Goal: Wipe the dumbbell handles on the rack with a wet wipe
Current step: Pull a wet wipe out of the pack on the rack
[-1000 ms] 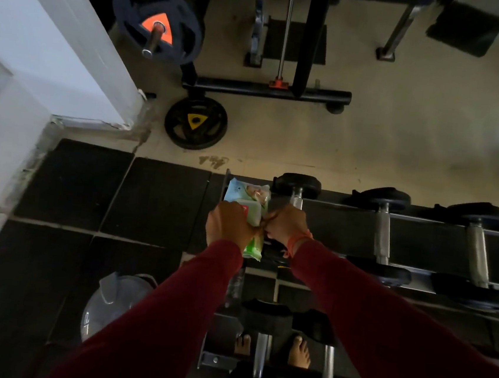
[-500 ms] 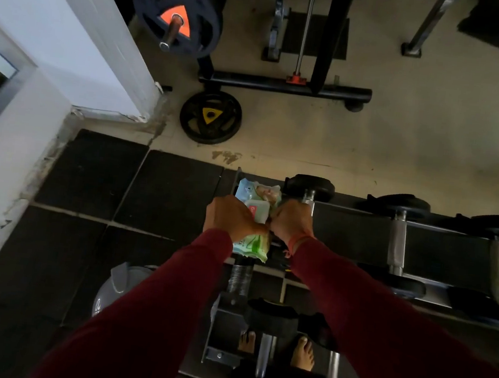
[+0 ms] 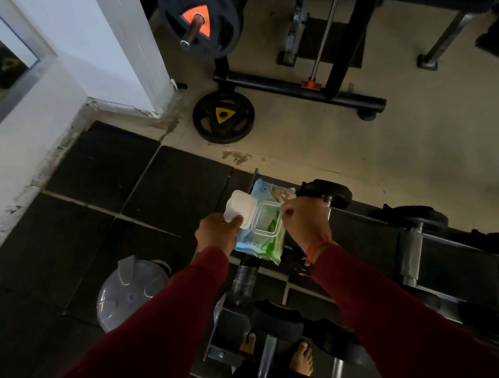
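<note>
Head view is showing the wipes pack [image 3: 263, 233] lying at the left end of the dumbbell rack [image 3: 370, 232], its white lid [image 3: 239, 208] flipped open. Left hand [image 3: 216, 235] is pinching the lid's edge; right hand [image 3: 303, 223] is curling its fingers at the pack's opening. Dumbbells [image 3: 411, 252] are resting alongside.

Dim indoor scene: daylight, seemingly from upper left, brightens the white wall [image 3: 61, 9]; the rack [image 3: 360, 231] sinks into shadow, wide-angle bending edges, corners soft.
</note>
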`<state>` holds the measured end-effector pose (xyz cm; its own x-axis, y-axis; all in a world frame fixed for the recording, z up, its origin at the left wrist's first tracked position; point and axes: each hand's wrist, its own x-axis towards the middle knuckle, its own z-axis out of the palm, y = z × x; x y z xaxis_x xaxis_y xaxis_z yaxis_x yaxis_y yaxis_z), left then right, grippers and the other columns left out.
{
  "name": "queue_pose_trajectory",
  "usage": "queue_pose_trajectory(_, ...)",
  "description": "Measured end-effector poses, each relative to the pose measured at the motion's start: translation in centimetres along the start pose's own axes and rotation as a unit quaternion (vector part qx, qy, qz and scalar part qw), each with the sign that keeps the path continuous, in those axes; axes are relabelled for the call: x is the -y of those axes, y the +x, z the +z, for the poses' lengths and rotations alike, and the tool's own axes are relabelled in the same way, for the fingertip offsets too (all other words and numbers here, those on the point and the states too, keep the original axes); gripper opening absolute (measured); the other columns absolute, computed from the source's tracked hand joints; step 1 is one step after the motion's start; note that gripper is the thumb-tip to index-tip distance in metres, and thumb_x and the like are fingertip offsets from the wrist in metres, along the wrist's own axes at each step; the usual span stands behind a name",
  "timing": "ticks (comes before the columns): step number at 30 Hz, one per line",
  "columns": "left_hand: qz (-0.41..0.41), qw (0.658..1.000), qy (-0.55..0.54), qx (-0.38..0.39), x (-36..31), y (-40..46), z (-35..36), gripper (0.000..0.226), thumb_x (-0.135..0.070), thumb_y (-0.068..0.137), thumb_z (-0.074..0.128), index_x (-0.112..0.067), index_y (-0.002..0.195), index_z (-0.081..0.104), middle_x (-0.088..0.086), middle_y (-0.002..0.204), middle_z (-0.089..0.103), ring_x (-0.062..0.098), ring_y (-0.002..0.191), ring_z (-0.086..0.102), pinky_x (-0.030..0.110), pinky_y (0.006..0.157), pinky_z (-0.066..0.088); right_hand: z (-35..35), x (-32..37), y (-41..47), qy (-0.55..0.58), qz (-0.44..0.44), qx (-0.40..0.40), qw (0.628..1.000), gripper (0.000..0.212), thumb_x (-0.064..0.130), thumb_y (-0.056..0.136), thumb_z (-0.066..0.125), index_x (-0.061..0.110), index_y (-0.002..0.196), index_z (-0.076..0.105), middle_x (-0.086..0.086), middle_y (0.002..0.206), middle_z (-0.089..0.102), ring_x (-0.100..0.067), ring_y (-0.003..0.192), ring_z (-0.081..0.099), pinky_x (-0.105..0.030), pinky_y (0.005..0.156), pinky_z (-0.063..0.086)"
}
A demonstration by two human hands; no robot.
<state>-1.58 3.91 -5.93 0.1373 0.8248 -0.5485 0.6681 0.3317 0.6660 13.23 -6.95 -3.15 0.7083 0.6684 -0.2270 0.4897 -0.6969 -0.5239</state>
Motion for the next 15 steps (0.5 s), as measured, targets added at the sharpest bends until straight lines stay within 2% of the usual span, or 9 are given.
queue_pose_trajectory(2, 0.004, 0.999, 0.039, -0.007, 0.4, 0.0, 0.5, 0.036, -0.047, 0.077, 0.08, -0.018, 0.096, 0.072, 0.001, 0.091, 0.075, 0.02, 0.084, 0.072, 0.041, 0.08, 0.061, -0.3, 0.0, 0.0, -0.021, -0.054, 0.02, 0.998, 0.019, 0.009, 0.091, 0.061, 0.012, 0.09, 0.079, 0.0, 0.088, 0.072, -0.014, 0.075, 0.066, -0.025, 0.074, 0.056)
queue_pose_trajectory(5, 0.01, 0.999, 0.03, -0.006, 0.5, -0.6, 0.9, 0.049, -0.048, 0.079, 0.078, -0.013, 0.112, 0.07, 0.003, 0.104, 0.073, 0.023, 0.098, 0.069, 0.038, 0.089, 0.057, -0.4, -0.5, 0.7, -0.02, -0.084, 0.062, 0.994, 0.017, 0.012, 0.091, 0.064, 0.01, 0.096, 0.08, -0.008, 0.096, 0.076, -0.018, 0.081, 0.07, -0.034, 0.084, 0.059)
queue_pose_trajectory(7, 0.016, 1.0, 0.023, 0.006, 0.7, -0.7, 1.0, 0.046, -0.046, 0.081, 0.078, -0.012, 0.112, 0.071, 0.003, 0.104, 0.074, 0.022, 0.099, 0.07, 0.033, 0.087, 0.055, -0.6, -0.5, 1.2, -0.011, -0.082, 0.093, 0.992, 0.015, 0.019, 0.087, 0.071, 0.012, 0.096, 0.08, -0.006, 0.1, 0.076, -0.015, 0.082, 0.069, -0.032, 0.085, 0.059)
queue_pose_trajectory(9, 0.017, 0.999, 0.012, 0.028, 1.0, -0.6, 1.0, 0.042, -0.044, 0.081, 0.079, -0.013, 0.108, 0.072, 0.002, 0.101, 0.075, 0.019, 0.094, 0.071, 0.032, 0.084, 0.056, -0.6, 0.0, 1.4, -0.038, -0.096, 0.109, 0.989, 0.015, 0.025, 0.086, 0.075, 0.015, 0.096, 0.081, -0.004, 0.117, 0.072, -0.014, 0.09, 0.069, -0.024, 0.085, 0.056)
queue_pose_trajectory(12, 0.021, 0.998, 0.005, 0.06, 1.5, -0.4, 0.9, 0.039, -0.044, 0.08, 0.081, -0.015, 0.105, 0.074, -0.001, 0.095, 0.076, 0.014, 0.088, 0.071, 0.031, 0.081, 0.058, 0.0, 1.0, 2.0, -0.109, -0.124, 0.108, 0.98, 0.01, 0.023, 0.087, 0.073, 0.017, 0.087, 0.081, -0.002, 0.144, 0.056, -0.022, 0.108, 0.066, -0.031, 0.09, 0.055)
queue_pose_trajectory(13, 0.024, 0.997, 0.01, 0.066, 1.6, -0.3, 0.8, 0.039, -0.046, 0.08, 0.081, -0.016, 0.104, 0.075, -0.002, 0.093, 0.075, 0.013, 0.086, 0.071, 0.029, 0.079, 0.057, 0.1, 1.4, 2.1, -0.126, -0.129, 0.114, 0.977, 0.01, 0.022, 0.087, 0.072, 0.016, 0.084, 0.08, -0.003, 0.141, 0.057, -0.023, 0.105, 0.067, -0.034, 0.087, 0.057)
queue_pose_trajectory(15, 0.013, 0.997, 0.004, 0.075, 1.7, 0.2, 0.7, 0.038, -0.047, 0.078, 0.082, -0.017, 0.099, 0.074, -0.002, 0.09, 0.075, 0.013, 0.083, 0.07, 0.028, 0.074, 0.057, 0.4, 1.8, 2.6, -0.157, -0.137, 0.136, 0.969, 0.013, 0.021, 0.087, 0.068, 0.014, 0.079, 0.075, -0.005, 0.116, 0.066, -0.021, 0.088, 0.068, -0.033, 0.074, 0.056)
